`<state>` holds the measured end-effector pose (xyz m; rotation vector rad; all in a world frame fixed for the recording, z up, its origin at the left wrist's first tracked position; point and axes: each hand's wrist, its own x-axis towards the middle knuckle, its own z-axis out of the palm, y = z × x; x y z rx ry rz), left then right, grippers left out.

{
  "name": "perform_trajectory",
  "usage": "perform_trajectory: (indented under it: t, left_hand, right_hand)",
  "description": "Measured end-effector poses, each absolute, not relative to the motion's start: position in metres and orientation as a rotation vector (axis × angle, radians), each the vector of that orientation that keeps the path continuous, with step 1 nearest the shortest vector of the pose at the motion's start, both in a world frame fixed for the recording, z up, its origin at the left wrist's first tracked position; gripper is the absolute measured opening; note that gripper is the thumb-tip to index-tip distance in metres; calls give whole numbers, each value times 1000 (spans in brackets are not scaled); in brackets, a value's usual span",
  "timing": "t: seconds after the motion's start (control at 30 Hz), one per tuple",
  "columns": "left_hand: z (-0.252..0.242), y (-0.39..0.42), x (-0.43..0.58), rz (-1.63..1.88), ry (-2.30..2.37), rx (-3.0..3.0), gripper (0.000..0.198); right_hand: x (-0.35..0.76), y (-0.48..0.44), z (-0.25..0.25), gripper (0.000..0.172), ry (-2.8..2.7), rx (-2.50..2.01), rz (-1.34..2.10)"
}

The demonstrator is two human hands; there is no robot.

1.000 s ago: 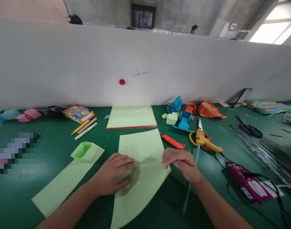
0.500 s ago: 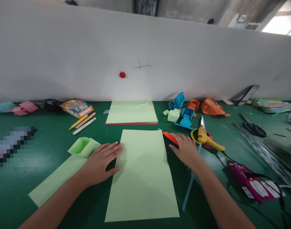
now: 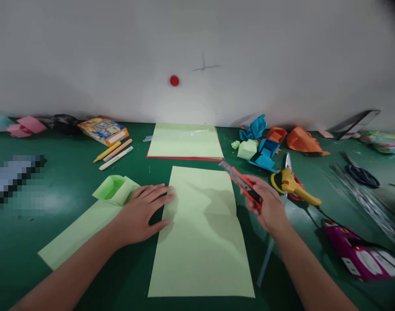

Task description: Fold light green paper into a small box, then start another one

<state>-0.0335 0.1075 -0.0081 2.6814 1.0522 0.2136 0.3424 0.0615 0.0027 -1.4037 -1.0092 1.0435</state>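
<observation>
Readying, apparently: the right hand (image 3: 271,204) grips a cutter (image 3: 241,179); the spread left hand (image 3: 142,216) touches the lower-centre green sheet (image 3: 200,246); cutting would need steadying.

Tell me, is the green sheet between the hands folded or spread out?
Spread out, though not perfectly flat: the pale green paper sheet lies open, both near corners in view, its right edge kinked partway along.
</observation>
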Motion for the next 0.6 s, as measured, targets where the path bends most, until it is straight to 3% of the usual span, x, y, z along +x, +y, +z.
perform_trajectory:
  t: [0.1, 0.23, 0.43, 0.6]
  left_hand:
    - [-8, 107, -32, 241, 1046, 2663, 59]
    - [-5, 106, -31, 267, 1053, 2641, 60]
    - [0, 104, -28, 242, 1087, 2642, 58]
    - [-1, 103, -28, 258, 1104, 2614, 69]
  right_hand:
    - [322, 50, 7, 38, -975, -1278, 1467]
    - [307, 41, 10, 54, -1092, -1104, 1764]
    - [294, 41, 14, 48, -1278, -1202, 1698]
    - [290, 40, 8, 47, -1447, -1259, 1649]
